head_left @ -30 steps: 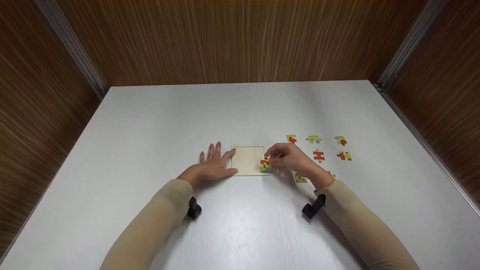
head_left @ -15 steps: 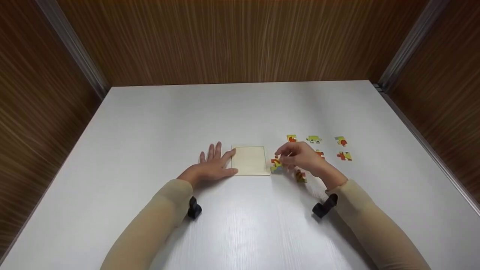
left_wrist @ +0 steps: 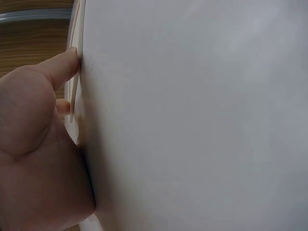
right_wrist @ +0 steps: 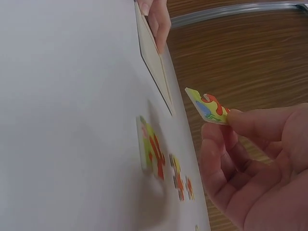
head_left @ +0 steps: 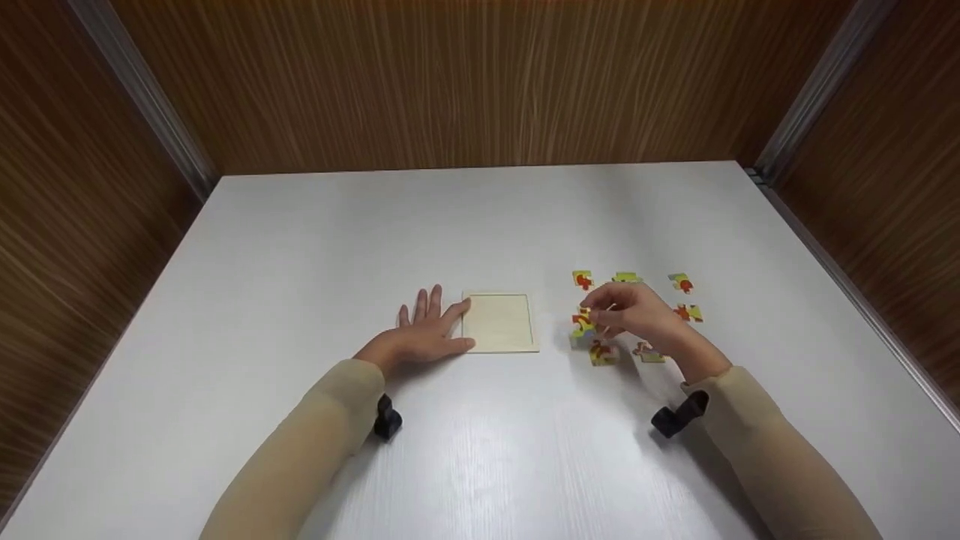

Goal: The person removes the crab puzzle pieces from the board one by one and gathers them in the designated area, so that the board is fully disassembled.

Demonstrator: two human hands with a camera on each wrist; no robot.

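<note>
Pinched puzzle piece (head_left: pixel 581 322) at right hand (head_left: pixel 634 315) fingertips, above table (head_left: pixel 300 247)

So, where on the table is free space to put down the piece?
Bare table lies behind the tray, left of the left hand and along the near edge. Crowded: loose pieces around the right hand, which pinches one piece.

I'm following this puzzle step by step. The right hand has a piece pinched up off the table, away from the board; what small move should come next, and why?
Probably lower the puzzle piece among the loose pieces: the right hand pinches it above them, clear of the wooden board, which lies empty, steadied by the left hand.
</note>
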